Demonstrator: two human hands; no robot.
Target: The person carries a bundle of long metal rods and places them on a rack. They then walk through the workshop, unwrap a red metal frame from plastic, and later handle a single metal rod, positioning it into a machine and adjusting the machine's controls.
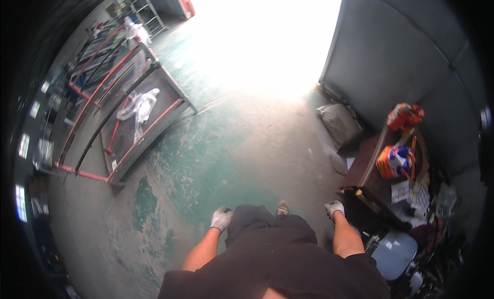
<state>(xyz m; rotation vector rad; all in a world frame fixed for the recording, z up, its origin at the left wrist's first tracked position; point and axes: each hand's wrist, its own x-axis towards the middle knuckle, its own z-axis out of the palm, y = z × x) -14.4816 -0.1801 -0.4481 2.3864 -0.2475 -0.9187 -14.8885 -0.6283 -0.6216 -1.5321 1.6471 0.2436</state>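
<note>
My left hand (221, 218), in a pale knitted glove, hangs beside my dark shorts (252, 222). Its fingers are curled in, and no object shows in them. On the other side, my right hand (335, 208) wears a similar glove and is held away from my body. Its fingers are also curled, with nothing visible in them. Neither hand touches any object around me. The right one is nearest to a dark reddish-brown desk (366, 162). One shoe (282, 207) shows below my shorts, on the worn green and grey floor (206, 165).
At left stands a red-railed cart (123, 129) with clear plastic wrap (141, 109) on its deck. A colourful package (395, 161) and a red bag (405, 116) rest on the desk. A grey chair (395, 254) and a full sack (339, 125) are nearby. Bright light fills the doorway (262, 37).
</note>
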